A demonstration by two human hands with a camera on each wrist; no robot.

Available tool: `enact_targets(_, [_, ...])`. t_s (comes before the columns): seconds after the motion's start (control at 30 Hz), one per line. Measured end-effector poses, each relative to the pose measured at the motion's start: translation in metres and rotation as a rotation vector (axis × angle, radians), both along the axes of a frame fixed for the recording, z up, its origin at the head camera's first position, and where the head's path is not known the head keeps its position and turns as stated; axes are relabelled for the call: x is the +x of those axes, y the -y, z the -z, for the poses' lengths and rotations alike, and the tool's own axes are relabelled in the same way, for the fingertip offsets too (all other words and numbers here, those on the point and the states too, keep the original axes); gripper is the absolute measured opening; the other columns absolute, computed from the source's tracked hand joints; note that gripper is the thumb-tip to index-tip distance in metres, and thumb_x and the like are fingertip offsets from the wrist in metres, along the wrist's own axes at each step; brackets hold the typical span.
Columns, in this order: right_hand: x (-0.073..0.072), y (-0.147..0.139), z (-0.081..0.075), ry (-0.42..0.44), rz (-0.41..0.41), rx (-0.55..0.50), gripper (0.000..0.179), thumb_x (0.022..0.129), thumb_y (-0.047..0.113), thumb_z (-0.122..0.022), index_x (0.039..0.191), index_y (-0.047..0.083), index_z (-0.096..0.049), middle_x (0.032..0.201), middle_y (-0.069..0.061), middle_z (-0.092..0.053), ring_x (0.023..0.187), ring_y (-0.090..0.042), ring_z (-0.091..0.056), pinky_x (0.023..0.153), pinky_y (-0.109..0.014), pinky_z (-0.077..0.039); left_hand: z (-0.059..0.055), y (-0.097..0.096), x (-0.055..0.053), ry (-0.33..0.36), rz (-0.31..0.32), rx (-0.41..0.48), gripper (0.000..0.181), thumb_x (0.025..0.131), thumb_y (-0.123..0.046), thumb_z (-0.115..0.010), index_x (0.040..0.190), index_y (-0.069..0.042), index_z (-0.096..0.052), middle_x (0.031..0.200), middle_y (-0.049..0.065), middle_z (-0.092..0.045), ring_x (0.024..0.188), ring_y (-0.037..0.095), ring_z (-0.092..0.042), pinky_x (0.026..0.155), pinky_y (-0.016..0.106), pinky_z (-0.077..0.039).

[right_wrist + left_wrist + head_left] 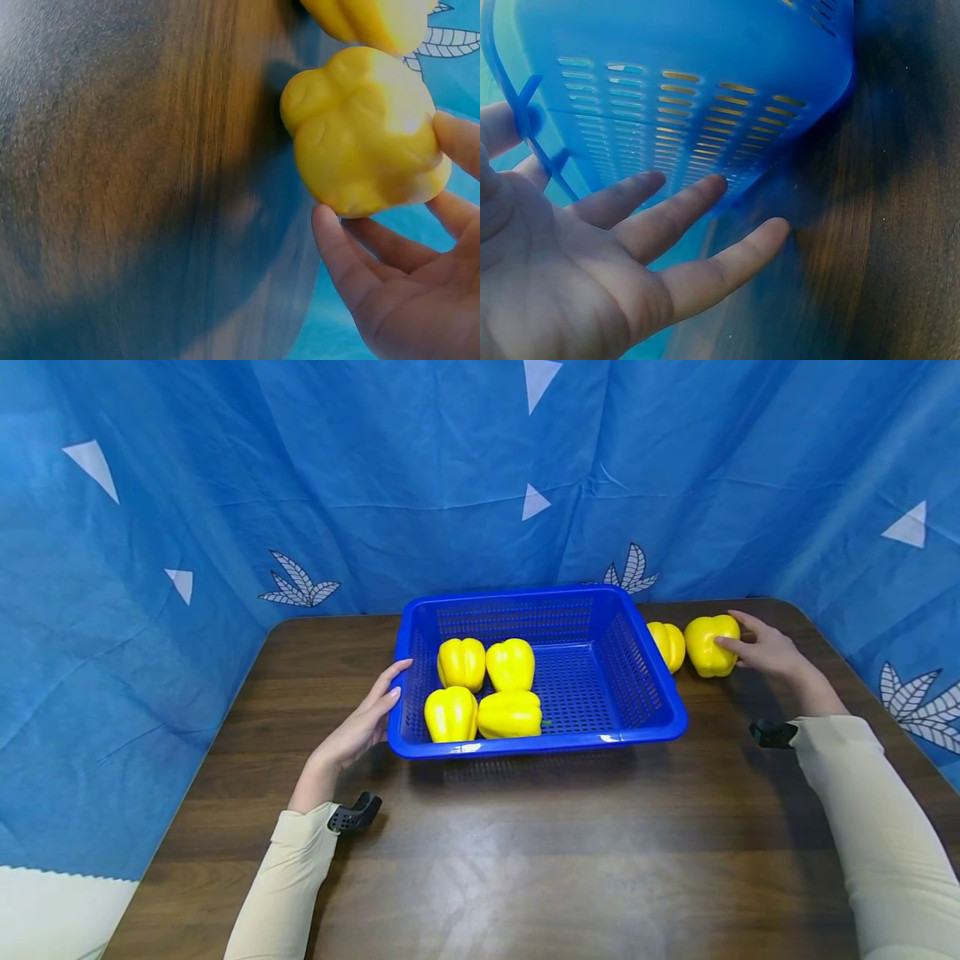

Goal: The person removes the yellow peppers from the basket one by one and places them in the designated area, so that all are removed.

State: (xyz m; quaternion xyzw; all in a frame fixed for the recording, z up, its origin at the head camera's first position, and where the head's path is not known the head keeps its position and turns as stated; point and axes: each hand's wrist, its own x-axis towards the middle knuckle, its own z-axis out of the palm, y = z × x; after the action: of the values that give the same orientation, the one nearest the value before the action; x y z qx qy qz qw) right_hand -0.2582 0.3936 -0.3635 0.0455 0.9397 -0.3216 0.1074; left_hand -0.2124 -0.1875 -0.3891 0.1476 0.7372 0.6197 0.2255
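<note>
My left hand [358,724] grips the left rim of a blue perforated plastic basket [513,748]. In the left wrist view its thumb and one finger are at the rim, while the other fingers [682,217] stretch along the outside of the slotted wall. Inside the basket, toward its left, sit several yellow bell peppers [511,665]. To the right of the basket, my right hand [772,652] holds another yellow bell pepper [367,135] between thumb and fingers. One more yellow pepper [667,646] lies between that one and the basket, partly hidden by the basket's wall.
Everything stands on a dark brown wooden table [525,860]. A blue curtain [420,468] with white triangles and leaf prints hangs close behind the table's far edge. Black wrist straps [356,812] are worn on both wrists.
</note>
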Motion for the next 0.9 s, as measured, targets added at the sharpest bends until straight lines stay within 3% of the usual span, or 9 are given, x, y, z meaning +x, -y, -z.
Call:
enact_targets(0.13, [0.0009,-0.0011,0.0014,0.023,0.001,-0.039,0.084,0.096,0.051,-0.034,0.148,0.002,0.011,0.15,-0.038,0.0,0.126,-0.052,-0.032,0.096,-0.051,-0.048,-0.0005,-0.0005,0.0,-0.001,-0.002,-0.004,0.05,0.1,-0.042,-0.026,0.147,-0.041,-0.006,0.158,0.008,-0.004,0.132,0.048,-0.036,0.091,0.057,-0.049])
enact_targets(0.23, [0.0007,-0.0026,0.0035,0.018,-0.005,-0.064,0.081,0.097,0.05,-0.032,0.148,0.005,0.013,0.151,-0.035,0.004,0.127,-0.051,-0.03,0.085,-0.03,-0.056,-0.0007,-0.0006,0.0002,-0.002,-0.001,-0.005,0.051,0.1,-0.041,-0.026,0.147,-0.04,-0.006,0.158,0.008,-0.003,0.132,0.048,-0.035,0.092,0.057,-0.048])
enact_targets(0.37, [0.0018,-0.0038,0.0057,-0.022,-0.022,-0.077,0.072,0.099,0.043,-0.03,0.149,0.009,0.009,0.15,-0.036,-0.003,0.126,-0.049,-0.031,0.065,-0.005,-0.043,-0.0006,-0.0007,0.0002,0.0,-0.001,0.0,0.05,0.101,-0.041,-0.026,0.147,-0.04,-0.006,0.158,0.008,-0.003,0.133,0.048,-0.034,0.093,0.058,-0.048])
enact_targets(0.57, [0.0041,-0.0021,0.0067,-0.042,-0.019,-0.055,0.065,0.1,0.04,-0.032,0.15,0.012,-0.002,0.146,-0.04,-0.019,0.114,-0.042,-0.04,0.064,-0.006,-0.044,-0.0013,-0.0006,0.0008,-0.003,0.003,0.001,0.051,0.101,-0.041,-0.025,0.147,-0.039,-0.006,0.158,0.007,-0.003,0.134,0.047,-0.033,0.094,0.058,-0.047])
enact_targets(0.9, [0.0007,-0.0037,0.0095,-0.029,-0.025,-0.058,0.069,0.098,0.047,-0.032,0.15,0.013,-0.003,0.145,-0.04,-0.02,0.113,-0.041,-0.04,0.066,-0.006,-0.044,-0.0015,-0.0013,0.0018,-0.003,0.0,0.003,0.051,0.1,-0.041,-0.026,0.147,-0.04,-0.006,0.158,0.007,-0.001,0.134,0.048,-0.032,0.094,0.058,-0.046])
